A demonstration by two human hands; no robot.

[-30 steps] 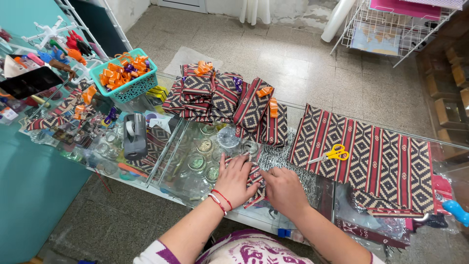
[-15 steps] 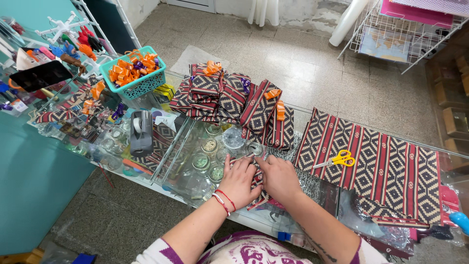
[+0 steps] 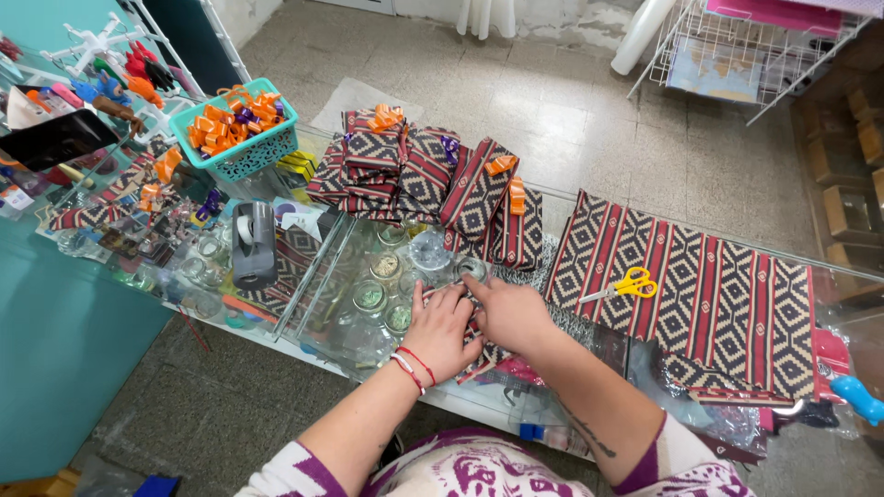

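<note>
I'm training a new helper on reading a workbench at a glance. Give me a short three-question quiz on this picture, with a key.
1. True or false: the yellow-handled scissors lie on the flat patterned paper sheet.
2. What fills the teal basket? A) orange ribbon bows B) scissors C) glass jars
3. Which hand wears red and white bracelets at the wrist?

Key
1. True.
2. A.
3. The left hand; the right hand is bare. Both press on a small patterned package at the glass table's near edge.
</note>
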